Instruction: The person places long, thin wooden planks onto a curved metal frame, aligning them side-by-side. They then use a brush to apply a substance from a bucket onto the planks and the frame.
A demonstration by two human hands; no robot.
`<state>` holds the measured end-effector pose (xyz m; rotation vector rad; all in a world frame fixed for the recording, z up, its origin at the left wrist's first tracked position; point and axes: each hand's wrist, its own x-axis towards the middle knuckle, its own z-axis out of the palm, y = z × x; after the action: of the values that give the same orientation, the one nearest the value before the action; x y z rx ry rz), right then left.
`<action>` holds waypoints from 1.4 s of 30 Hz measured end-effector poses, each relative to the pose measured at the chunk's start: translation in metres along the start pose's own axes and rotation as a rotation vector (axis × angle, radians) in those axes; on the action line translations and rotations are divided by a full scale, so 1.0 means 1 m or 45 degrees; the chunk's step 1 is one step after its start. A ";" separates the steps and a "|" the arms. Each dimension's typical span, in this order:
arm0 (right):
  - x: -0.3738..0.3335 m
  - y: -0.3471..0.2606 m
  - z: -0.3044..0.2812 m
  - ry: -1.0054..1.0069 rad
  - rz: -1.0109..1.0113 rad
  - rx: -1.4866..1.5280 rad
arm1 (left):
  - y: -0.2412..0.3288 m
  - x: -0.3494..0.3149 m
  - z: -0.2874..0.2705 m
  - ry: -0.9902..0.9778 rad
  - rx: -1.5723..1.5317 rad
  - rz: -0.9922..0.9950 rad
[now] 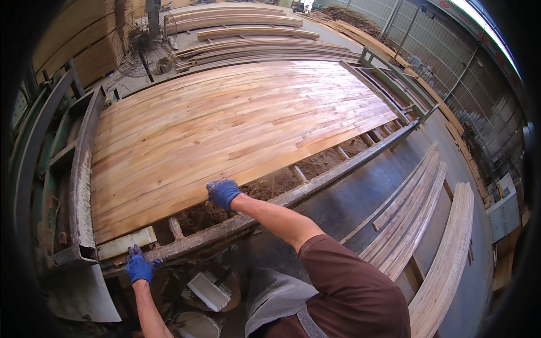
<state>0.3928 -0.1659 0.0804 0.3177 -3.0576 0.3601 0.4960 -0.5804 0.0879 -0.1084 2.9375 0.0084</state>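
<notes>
A wide panel of glued wooden strips (225,124) lies on a metal frame in front of me. At its near edge is my right hand (224,193) in a blue glove, the fingers curled closed. Whatever those fingers hold, if anything, is hidden. My left hand (139,267), also gloved in blue, reaches to the frame's near left corner with fingers and thumb apart. Its fingertips are at a short pale block (127,243), which lies between the panel's edge and the front rail (270,204).
Sawdust (276,184) fills the gap between rail and panel. Loose boards (406,219) lie at the right, beside a curved-looking stack of strips (448,265). A white rectangular container (208,291) stands below the rail. A fan (143,48) and stacked planks (242,22) are behind.
</notes>
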 end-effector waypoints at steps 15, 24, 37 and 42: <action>-0.082 0.165 -0.064 0.139 -0.050 -0.085 | -0.014 0.006 0.007 -0.046 -0.054 0.008; -0.027 0.149 -0.039 0.058 -0.232 0.090 | -0.044 -0.011 0.030 0.028 -0.072 -0.013; -0.024 0.028 -0.035 -0.013 -0.294 0.076 | 0.072 -0.145 -0.032 0.510 -0.399 -0.093; -0.025 0.002 -0.008 0.064 -0.391 0.016 | 0.067 -0.381 0.053 0.218 -1.125 -0.280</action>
<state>0.4173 -0.1577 0.0857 0.7539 -2.8934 0.3628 0.8736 -0.4857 0.1122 -0.5724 2.8174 1.3018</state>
